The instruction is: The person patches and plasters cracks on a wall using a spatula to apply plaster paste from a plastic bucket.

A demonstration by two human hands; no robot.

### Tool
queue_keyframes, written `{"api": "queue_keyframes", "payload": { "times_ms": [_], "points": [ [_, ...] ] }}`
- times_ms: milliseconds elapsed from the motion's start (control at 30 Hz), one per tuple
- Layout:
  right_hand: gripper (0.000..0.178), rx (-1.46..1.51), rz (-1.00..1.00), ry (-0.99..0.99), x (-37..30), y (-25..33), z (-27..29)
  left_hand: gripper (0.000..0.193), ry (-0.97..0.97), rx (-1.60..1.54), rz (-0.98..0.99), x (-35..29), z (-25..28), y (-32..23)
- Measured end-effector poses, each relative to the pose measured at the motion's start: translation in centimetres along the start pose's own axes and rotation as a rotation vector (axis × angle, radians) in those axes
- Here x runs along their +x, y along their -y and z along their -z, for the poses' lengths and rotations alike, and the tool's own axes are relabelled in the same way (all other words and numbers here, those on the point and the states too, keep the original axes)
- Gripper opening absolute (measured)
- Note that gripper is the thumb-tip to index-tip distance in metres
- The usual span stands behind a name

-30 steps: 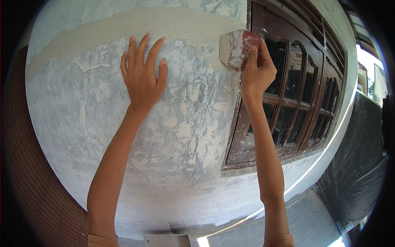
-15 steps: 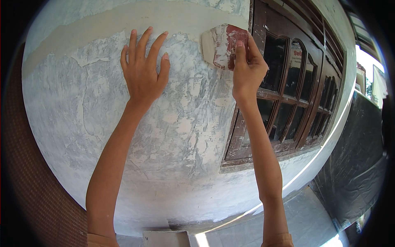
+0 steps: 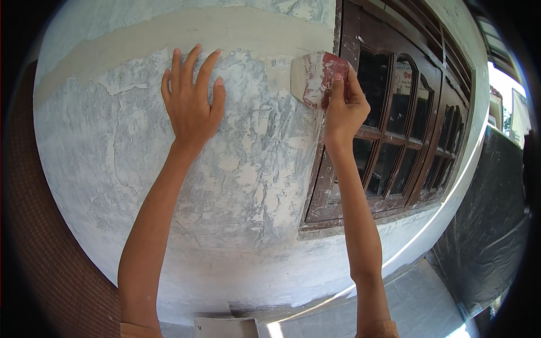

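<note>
In my right hand (image 3: 348, 112) is a flat red scraper (image 3: 321, 79), its left half coated with pale putty. Thumb and fingers pinch its right side, and the putty-covered edge lies at the wall beside the window frame. My left hand (image 3: 193, 101) rests flat on the wall with its fingers spread, holding nothing. The wall (image 3: 236, 186) is patchy grey and white with rough, peeling spots. Across its upper part runs a smooth beige band of putty (image 3: 197, 28), just above my left fingertips.
A dark brown wooden window (image 3: 389, 112) with glass panes stands to the right, its frame near my right wrist. Below, a pale box-like object (image 3: 225, 327) sits by the wall's foot. A black sheet (image 3: 479, 225) hangs at far right; a brown woven surface (image 3: 45, 242) borders the left.
My right hand has moved the scraper slightly down and to the right, closer to the window frame. My left hand stays spread on the wall.
</note>
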State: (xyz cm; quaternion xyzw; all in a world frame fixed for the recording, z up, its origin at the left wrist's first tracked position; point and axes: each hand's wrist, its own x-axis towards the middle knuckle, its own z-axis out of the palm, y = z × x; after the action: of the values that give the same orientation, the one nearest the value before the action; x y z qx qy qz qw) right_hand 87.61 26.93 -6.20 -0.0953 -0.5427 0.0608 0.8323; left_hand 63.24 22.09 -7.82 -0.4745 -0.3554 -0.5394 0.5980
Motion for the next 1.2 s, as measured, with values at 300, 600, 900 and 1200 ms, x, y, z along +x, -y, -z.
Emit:
{"api": "queue_keyframes", "payload": {
  "times_ms": [300, 600, 900, 1200],
  "points": [
    [0.039, 0.030, 0.014, 0.050, -0.3, 1.5, -1.9, 0.043, 0.002, 0.047, 0.006, -0.1, 0.4, 0.4],
    [0.033, 0.267, -0.081, -0.165, 2.6, 0.3, 2.7, 0.044, 0.021, 0.039, 0.005, -0.2, 0.1, 0.0],
    [0.034, 0.163, -0.155, -0.181, 2.8, -0.4, 3.9, 0.044, 0.033, 0.043, 0.001, -0.4, 0.3, 0.1],
    [0.035, 0.017, -0.027, -0.010, -0.3, 2.3, -4.0, 0.044, 0.009, 0.013, 0.004, -0.4, 0.5, 0.6]
  ]
}}
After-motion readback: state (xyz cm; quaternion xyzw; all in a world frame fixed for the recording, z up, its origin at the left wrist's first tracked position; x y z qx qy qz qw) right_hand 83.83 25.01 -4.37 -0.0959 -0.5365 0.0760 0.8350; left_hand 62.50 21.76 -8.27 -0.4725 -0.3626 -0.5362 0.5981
